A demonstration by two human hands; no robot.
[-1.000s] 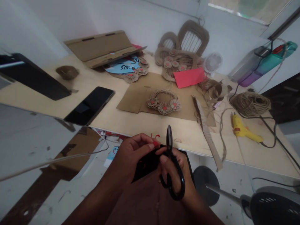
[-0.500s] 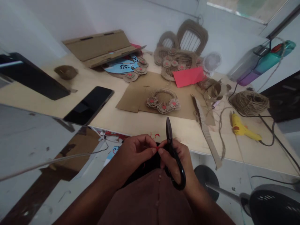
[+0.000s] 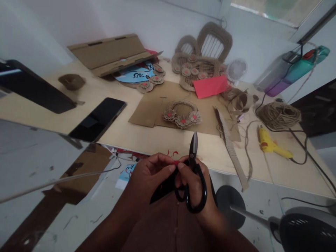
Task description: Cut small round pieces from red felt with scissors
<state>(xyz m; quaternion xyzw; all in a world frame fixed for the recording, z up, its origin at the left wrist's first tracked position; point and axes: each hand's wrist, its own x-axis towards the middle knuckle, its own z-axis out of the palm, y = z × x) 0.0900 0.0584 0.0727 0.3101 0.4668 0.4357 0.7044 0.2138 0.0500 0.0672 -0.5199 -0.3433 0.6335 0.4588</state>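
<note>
Between the fingertips of both hands is a small red paper piece [image 3: 176, 162], mostly covered by the fingers. My left hand [image 3: 154, 171] pinches it from the left. With thumb and finger my right hand [image 3: 195, 182] touches its other side, while black-handled scissors [image 3: 193, 150] hang in the same hand, blades pointing up and a handle loop around the thumb. Thin red paper scraps [image 3: 175, 153] lie on the table edge just beyond the fingers. Past them, a twine-wrapped ring with paper flowers [image 3: 183, 121] rests on a cardboard sheet [image 3: 144, 117].
Right of the ring lie a corrugated cardboard strip [image 3: 231, 150], a yellow glue gun [image 3: 273, 143] and a twine ball [image 3: 279, 115]. A red paper sheet [image 3: 210, 86] leans farther back. On the left are a phone [image 3: 98, 119] and an open cardboard box [image 3: 110, 52].
The scissors have turned in my right hand, so the blades tilt more to the right and both handle loops show. The red piece shows slightly more between the fingertips.
</note>
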